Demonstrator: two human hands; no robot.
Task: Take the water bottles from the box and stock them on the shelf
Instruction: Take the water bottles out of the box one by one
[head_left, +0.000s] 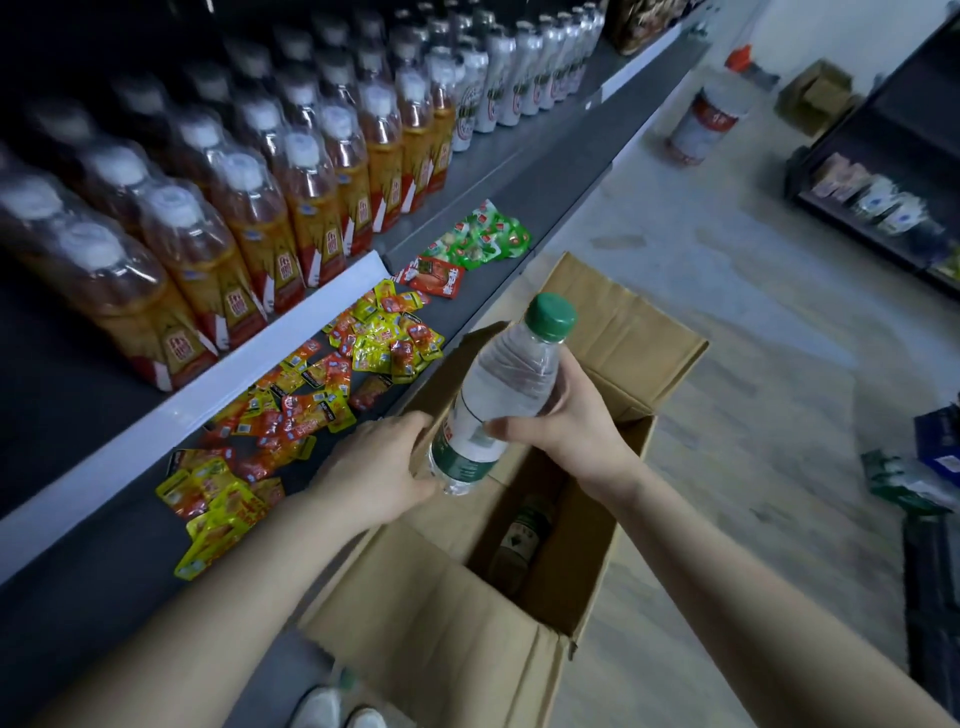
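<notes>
On the upper shelf (171, 415) at far left, rows of amber drink bottles (291, 208) stand packed behind a white price rail, and on the lower shelf (104, 597) beneath it loose snack packets (311, 395) lie scattered, with green packets (483, 236) further along. Just right of them, the left hand (376, 475) curls around the base of a water bottle (498, 395), fingers at its green label. The bottle itself is tilted, its green cap (550, 317) pointing up and away, and it is held above the open cardboard box (426, 613) that stands on the floor against the shelf edge. The right hand (563, 421) wraps the clear middle of the bottle, thumb across the front. Deep inside the box at least one more bottle (522, 540) lies in shadow. To do this step well, I judge the person should let one hand take the weight near the middle, swing the bottle left over the shelf edge, and set it upright on a bare patch of shelf rather than on the packets, where it would likely tip. Clearing a few packets aside first may be needed, since open room on the lower shelf looks limited near the box.
</notes>
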